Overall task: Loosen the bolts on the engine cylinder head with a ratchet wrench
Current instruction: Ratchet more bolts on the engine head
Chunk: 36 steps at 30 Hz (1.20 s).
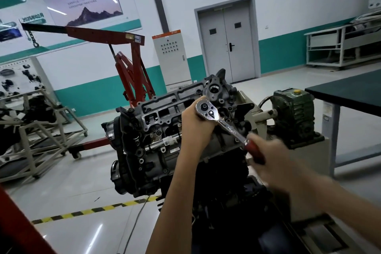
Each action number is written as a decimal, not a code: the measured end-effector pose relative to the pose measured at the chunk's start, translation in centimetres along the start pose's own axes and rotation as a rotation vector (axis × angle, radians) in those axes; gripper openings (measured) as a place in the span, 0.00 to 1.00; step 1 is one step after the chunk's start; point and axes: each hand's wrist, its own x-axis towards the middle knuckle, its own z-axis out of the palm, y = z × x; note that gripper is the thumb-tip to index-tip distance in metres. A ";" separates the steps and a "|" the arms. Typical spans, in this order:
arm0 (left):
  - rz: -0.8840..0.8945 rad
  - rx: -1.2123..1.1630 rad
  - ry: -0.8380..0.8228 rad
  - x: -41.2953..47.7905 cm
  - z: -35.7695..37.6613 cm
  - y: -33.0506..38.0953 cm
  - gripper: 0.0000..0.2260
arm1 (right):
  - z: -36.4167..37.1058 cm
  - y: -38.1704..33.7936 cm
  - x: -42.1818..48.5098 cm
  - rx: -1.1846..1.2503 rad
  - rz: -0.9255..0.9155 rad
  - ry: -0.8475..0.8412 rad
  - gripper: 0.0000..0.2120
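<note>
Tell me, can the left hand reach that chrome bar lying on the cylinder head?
Probably yes: the chrome bar lies uncovered beside the left hand, though that hand grips the head of the ratchet wrench and must let go first.

Single head cam, wide-angle, worn on the person. It faces forward and a bit down, with both forearms entering from the bottom edge. Close range: engine cylinder head is mid-frame, with left hand and right hand on the ratchet wrench just right of centre; the right hand is motion-blurred. The frame is rolled, so the far wall slopes. Well behind are a red engine hoist at left, a grey double door ahead and a dark desk at the right edge. Floor fills the lower left.
</note>
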 end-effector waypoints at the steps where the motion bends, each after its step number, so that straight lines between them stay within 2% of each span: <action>1: 0.001 0.004 -0.017 0.1 -0.1 0.1 0.18 | -1.6 1.1 1.0 -0.122 -0.046 -0.020 0.12; 5: 0.001 0.021 -0.080 0.3 -0.7 0.2 0.10 | -7.1 2.5 5.6 -0.381 -0.225 -0.044 0.06; 8: 0.010 0.032 -0.088 0.2 -1.1 0.2 0.16 | -7.8 2.3 6.6 -0.416 -0.249 -0.032 0.06; 10: 0.082 0.056 -0.069 -0.1 -1.1 0.0 0.17 | -6.1 2.4 5.0 -0.325 -0.184 -0.063 0.07; 13: 0.157 0.056 0.004 -0.6 -0.4 -0.2 0.13 | -1.8 0.6 1.1 -0.038 -0.032 -0.073 0.15; 15: 0.148 0.030 0.067 -0.6 0.3 -0.1 0.14 | 1.5 -1.9 -0.9 0.165 0.063 0.028 0.18; 17: 0.098 -0.008 0.097 -0.5 0.8 0.2 0.17 | 4.2 -4.4 -1.9 0.309 0.159 0.097 0.17; 20: 0.033 -0.078 0.097 -0.2 1.0 0.1 0.21 | 5.1 -5.5 -2.1 0.386 0.172 0.099 0.17; 24: 0.026 0.000 0.059 0.3 0.7 -0.2 0.19 | 0.1 -1.0 -0.4 0.094 0.031 -0.039 0.18; 26: 0.029 0.017 0.016 0.5 0.4 -0.1 0.20 | -3.4 1.5 1.7 -0.124 -0.069 -0.112 0.14; 28: 0.030 0.020 -0.025 0.5 0.0 -0.1 0.18 | -6.5 2.7 4.4 -0.334 -0.179 -0.138 0.11; 30: 0.032 0.033 -0.035 0.5 -0.2 0.0 0.12 | -8.4 2.8 6.6 -0.439 -0.248 -0.105 0.07; 33: 0.049 0.028 -0.019 0.2 -0.3 0.1 0.06 | -8.2 2.8 6.7 -0.429 -0.232 -0.070 0.08; 36: 0.109 0.043 0.023 -0.2 0.0 -0.2 0.09 | -4.3 2.4 2.8 -0.211 -0.054 -0.112 0.13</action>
